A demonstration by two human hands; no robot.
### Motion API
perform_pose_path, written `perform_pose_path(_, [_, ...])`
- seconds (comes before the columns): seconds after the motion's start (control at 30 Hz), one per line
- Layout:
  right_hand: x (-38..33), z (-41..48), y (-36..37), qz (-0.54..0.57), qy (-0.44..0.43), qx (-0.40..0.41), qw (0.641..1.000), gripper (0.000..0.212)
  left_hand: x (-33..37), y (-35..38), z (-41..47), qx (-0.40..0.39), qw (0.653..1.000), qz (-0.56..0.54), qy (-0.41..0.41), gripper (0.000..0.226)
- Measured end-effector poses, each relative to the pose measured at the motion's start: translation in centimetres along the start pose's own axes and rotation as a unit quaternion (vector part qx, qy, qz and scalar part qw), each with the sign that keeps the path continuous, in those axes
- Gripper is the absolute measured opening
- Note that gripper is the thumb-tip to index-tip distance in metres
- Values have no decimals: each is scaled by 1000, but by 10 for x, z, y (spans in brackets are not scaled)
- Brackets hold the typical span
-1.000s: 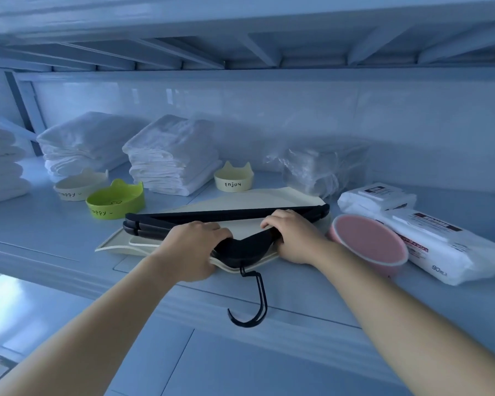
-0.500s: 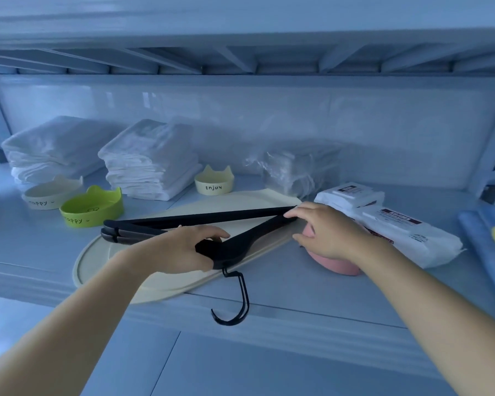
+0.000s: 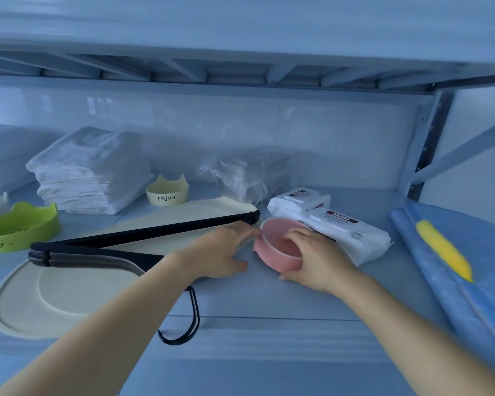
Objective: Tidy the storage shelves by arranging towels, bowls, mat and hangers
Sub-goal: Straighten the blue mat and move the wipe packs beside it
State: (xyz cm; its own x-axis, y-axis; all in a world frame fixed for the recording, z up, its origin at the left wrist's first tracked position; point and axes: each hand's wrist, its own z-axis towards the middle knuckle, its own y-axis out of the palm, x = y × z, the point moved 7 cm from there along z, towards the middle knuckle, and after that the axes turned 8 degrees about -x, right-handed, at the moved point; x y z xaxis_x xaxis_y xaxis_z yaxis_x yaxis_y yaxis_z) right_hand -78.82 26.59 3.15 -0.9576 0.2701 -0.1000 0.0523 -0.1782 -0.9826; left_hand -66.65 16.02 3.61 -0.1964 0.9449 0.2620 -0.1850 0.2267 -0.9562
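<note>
A pink bowl (image 3: pixel 272 254) sits tilted on the shelf next to the wipes packs. My right hand (image 3: pixel 315 257) grips its near rim, fingers curled inside and thumb outside. My left hand (image 3: pixel 222 251) rests flat beside the bowl, fingertips touching its left edge. Black hangers (image 3: pixel 120 242) lie stacked on a cream mat (image 3: pixel 52 295), their hook hanging over the shelf front. A cream bowl marked "Enjoy" (image 3: pixel 167 192) and a green bowl (image 3: pixel 17 227) stand further left. Folded white towels (image 3: pixel 89 172) are stacked at the back.
Two white wipes packs (image 3: pixel 340 230) lie right of the pink bowl. A plastic-wrapped bundle (image 3: pixel 249 175) sits at the back. A blue roll with a yellow object (image 3: pixel 443 250) lies at the right. A shelf upright (image 3: pixel 429 144) stands at the back right; another shelf hangs overhead.
My left hand let go of the hangers and moved right to the pink bowl. My right hand shifted from over the bowl to gripping its rim, tilting it. The view panned right.
</note>
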Motion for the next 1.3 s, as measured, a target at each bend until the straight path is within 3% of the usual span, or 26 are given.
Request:
perform_pose_path(0.17, [-7, -7, -2, -15, -16, 52, 998, 45, -2, 14, 21, -7, 999, 41, -11, 81])
perform_pose_path(0.33, [-11, -9, -20, 30, -36, 105, 993, 27, 12, -3, 30, 85, 995, 58, 9, 56])
perform_pose_path(0.43, [-11, -10, -30, 58, -49, 127, 989, 26, 17, -16, 26, 124, 990, 63, 17, 42])
perform_pose_path(0.57, [-13, -10, -37, 84, -59, 164, 981, 26, 13, -27, 13, 146, 988, 41, 6, 43])
perform_pose_path(0.8, [-23, -17, -54, 180, -66, 252, 948, 47, 20, -54, -1, 208, 977, 20, 39, 38])
perform_pose_path(0.97, [-18, -21, -57, 251, 2, 240, 938, 44, 27, -60, 15, 210, 976, -34, 46, 24])
perform_pose_path(1.2, [13, -36, -50, 261, 97, 256, 926, 14, 6, -28, 33, 116, 991, -62, -37, 59])
perform_pose_path(1.3, [19, -43, -45, 257, 117, 244, 928, 10, 9, -22, 39, 123, 991, -39, -31, 63])
